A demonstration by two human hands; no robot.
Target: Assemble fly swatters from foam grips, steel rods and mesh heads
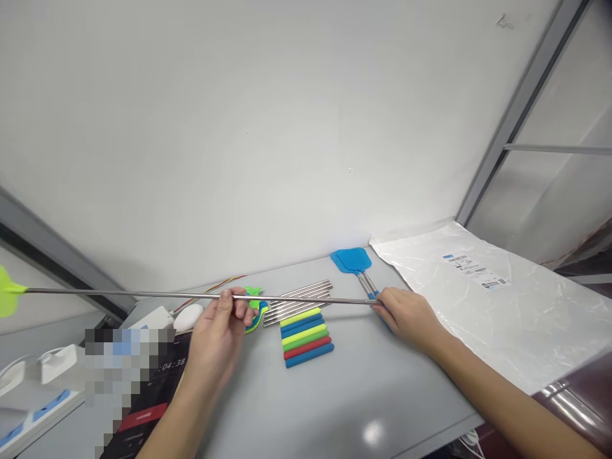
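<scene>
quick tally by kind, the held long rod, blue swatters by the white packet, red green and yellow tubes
Long rod: 1
Blue swatters: 2
Red tube: 1
Green tube: 1
Yellow tubes: 2
Total: 7

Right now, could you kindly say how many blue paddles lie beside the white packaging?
2: the top blue paddle and the lower blue paddle showing at its left, both beyond the right hand. More could be hidden beneath.

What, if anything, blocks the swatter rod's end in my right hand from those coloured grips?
Nothing visible: grey tabletop shows between the swatter rod's end in your right hand and the coloured grips. Loose metal rods lie beyond the grips.
</scene>
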